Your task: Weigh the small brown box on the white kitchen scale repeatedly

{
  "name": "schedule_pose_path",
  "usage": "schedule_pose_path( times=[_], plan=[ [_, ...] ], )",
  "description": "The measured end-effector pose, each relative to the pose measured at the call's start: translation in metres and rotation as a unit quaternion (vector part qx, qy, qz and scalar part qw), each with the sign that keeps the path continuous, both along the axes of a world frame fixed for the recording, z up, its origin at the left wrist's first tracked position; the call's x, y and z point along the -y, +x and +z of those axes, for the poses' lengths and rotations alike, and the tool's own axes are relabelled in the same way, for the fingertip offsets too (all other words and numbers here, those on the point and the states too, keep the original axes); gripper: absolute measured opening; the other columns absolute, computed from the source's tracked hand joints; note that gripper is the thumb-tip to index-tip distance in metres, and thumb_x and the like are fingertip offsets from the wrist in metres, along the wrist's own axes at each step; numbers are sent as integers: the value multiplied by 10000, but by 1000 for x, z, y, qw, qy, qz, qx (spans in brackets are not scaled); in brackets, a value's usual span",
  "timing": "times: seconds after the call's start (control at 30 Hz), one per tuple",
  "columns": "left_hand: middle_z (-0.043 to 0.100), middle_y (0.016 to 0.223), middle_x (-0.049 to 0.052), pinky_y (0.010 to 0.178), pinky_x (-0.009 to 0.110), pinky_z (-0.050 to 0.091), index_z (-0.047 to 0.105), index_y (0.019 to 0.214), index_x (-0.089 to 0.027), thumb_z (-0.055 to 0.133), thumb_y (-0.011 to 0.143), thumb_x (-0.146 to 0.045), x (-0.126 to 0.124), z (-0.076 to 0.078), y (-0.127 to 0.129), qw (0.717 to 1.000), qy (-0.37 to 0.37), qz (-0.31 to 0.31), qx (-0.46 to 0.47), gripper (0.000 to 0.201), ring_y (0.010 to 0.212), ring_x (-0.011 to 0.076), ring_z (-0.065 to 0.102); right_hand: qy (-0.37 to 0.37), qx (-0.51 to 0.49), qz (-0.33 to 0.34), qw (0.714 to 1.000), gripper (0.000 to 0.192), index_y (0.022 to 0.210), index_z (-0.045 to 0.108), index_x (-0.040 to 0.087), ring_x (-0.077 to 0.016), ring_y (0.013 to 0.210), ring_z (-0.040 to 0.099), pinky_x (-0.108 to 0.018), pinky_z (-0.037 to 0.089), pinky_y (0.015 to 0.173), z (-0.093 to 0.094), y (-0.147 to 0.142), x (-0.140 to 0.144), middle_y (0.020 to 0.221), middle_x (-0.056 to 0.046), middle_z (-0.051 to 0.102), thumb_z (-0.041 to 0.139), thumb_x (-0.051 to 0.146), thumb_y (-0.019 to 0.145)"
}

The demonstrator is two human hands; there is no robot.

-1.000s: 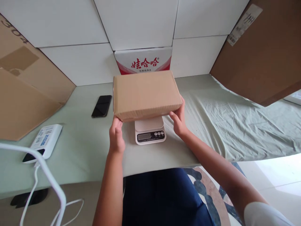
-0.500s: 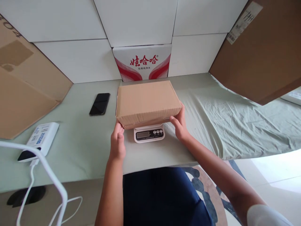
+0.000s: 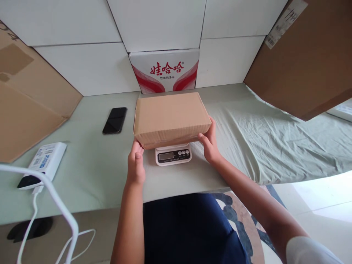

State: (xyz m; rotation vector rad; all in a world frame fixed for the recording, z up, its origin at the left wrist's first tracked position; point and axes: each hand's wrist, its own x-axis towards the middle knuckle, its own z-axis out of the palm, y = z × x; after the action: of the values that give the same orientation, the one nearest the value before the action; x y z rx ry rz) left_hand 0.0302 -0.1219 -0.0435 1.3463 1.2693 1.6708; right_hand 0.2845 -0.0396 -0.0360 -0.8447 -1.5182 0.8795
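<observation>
A closed brown cardboard box (image 3: 172,113) is over a small white kitchen scale (image 3: 173,156), hiding the scale's platform. I cannot tell whether the box rests fully on it. The scale's front panel with its grey display and round buttons sticks out below the box, and no digits show on the display. My left hand (image 3: 136,163) grips the box's near left lower corner, with some fingers hidden beneath it. At the right end, my right hand (image 3: 210,143) holds the near lower corner, thumb on the front face.
Behind the box stands a white and red carton (image 3: 165,71) against the white wall. A black phone (image 3: 114,120) lies to the left, near a white power bank (image 3: 42,165) with a cable. Large cardboard pieces flank the green cloth (image 3: 176,189), left (image 3: 33,99) and right (image 3: 302,69).
The view has shifted slightly, so everything sits a little higher and further left. Both hands keep their hold on the cardboard box, which stays over the scale.
</observation>
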Motion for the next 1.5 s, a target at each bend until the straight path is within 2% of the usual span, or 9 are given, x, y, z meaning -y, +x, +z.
schedule_pose_path(
  times=[0.2, 0.43, 0.67, 0.77, 0.9, 1.0, 1.1, 1.23, 1.5],
  plan=[
    [523, 1601, 163, 1235, 483, 392, 550, 1514, -232, 456, 868, -843, 0, 2, 1, 1000, 7, 1, 2, 894, 1535, 372, 430, -1, -6, 4, 1000, 684, 1492, 335, 372, -340, 1450, 433, -601, 403, 1218, 2, -1, 0, 1551, -78, 429, 573, 636, 907],
    [351, 1729, 47, 1305, 446, 259, 453, 1586, -350, 432, 888, -837, 1, 5, -3, 997, 62, 10, 33, 851, 1623, 306, 259, 3, -27, -41, 999, 696, 1513, 334, 397, -363, 1457, 460, -649, 395, 1200, 5, 5, -4, 1527, -67, 489, 561, 652, 906],
    [521, 1610, 127, 1262, 499, 331, 549, 1520, -278, 426, 850, -881, 0, 20, 1, 999, 23, -29, 33, 910, 1548, 366, 410, 43, -4, 21, 999, 722, 1555, 351, 367, -350, 1523, 386, -594, 340, 1281, 19, 0, -1, 1631, -51, 408, 573, 639, 924],
    [525, 1606, 105, 1274, 479, 325, 568, 1499, -294, 473, 841, -869, -19, 45, -7, 997, 56, -49, 26, 879, 1556, 349, 400, 108, -5, 13, 994, 740, 1565, 318, 383, -362, 1550, 351, -604, 301, 1301, 45, -2, -19, 1642, -31, 391, 536, 688, 926],
    [574, 1559, 62, 1278, 444, 329, 626, 1416, -336, 488, 857, -850, -83, 62, -25, 995, 75, -58, 18, 772, 1555, 297, 413, 168, 2, 9, 986, 753, 1568, 283, 394, -374, 1591, 275, -638, 227, 1316, 67, -16, -76, 1642, -2, 373, 476, 740, 927],
    [607, 1509, 115, 1272, 484, 331, 650, 1362, -263, 507, 829, -871, -136, 44, -35, 996, 68, -30, 48, 822, 1538, 312, 437, 156, -9, 8, 988, 792, 1557, 284, 370, -366, 1597, 259, -626, 199, 1329, 50, -33, -124, 1655, -23, 357, 495, 760, 900],
    [609, 1509, 147, 1277, 470, 318, 670, 1315, -229, 567, 752, -905, -164, 14, -39, 997, 20, 5, 75, 886, 1531, 320, 445, 106, -24, 8, 994, 850, 1548, 286, 308, -355, 1591, 271, -596, 184, 1345, 16, -47, -153, 1656, -77, 363, 537, 757, 871],
    [547, 1578, 160, 1283, 466, 300, 639, 1364, -220, 559, 751, -906, -168, -13, -38, 996, -23, 19, 84, 923, 1553, 307, 414, 58, -11, 11, 998, 852, 1517, 302, 261, -344, 1573, 299, -567, 178, 1353, -15, -47, -158, 1651, -111, 370, 600, 693, 846],
    [588, 1539, 169, 1248, 449, 363, 644, 1362, -202, 530, 812, -874, -167, -22, -32, 997, -37, 10, 71, 876, 1504, 307, 488, -2, -5, -2, 1000, 738, 1477, 326, 250, -311, 1526, 360, -552, 235, 1334, -14, -40, -152, 1601, -117, 419, 572, 585, 867]
  ],
)
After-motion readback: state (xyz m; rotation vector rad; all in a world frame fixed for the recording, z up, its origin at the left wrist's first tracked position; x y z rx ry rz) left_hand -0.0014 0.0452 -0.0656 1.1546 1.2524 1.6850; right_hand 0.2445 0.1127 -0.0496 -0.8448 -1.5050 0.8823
